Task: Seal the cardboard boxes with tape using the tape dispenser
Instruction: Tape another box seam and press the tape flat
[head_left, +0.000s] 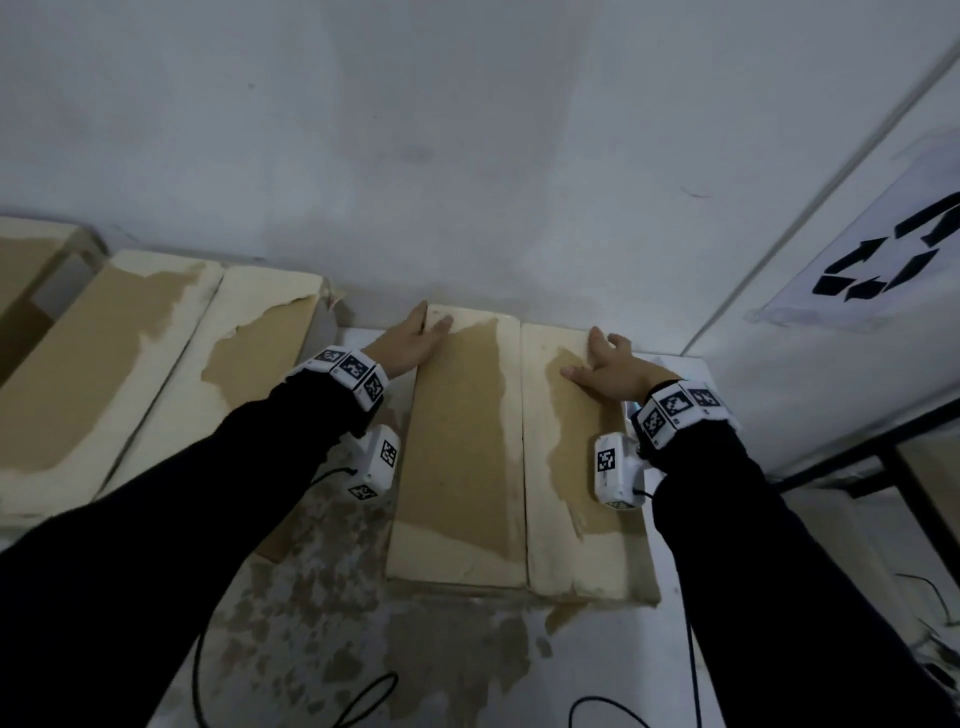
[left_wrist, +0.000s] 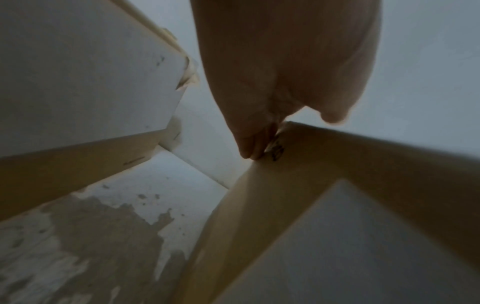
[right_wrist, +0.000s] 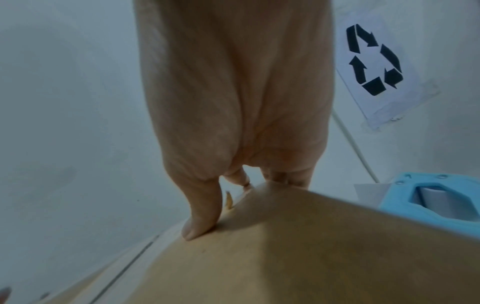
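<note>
The cardboard box (head_left: 519, 447) stands hard against the back wall (head_left: 467, 156), so no hand could pass behind it, and on its right the side wall with the recycling sign (head_left: 883, 260) closes in, with a blue tape dispenser (right_wrist: 428, 199) lying in the narrow strip just beside the box. To the left a gap of bare table (head_left: 311, 597) separates it from a second box (head_left: 249, 353). The near side of the table lies open apart from trailing black cables (head_left: 363, 696).

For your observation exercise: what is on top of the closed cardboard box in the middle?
Both hands rest on the box: left hand at its far left corner, right hand on the right flap. Whatever is inside stays hidden under the flaps.
</note>
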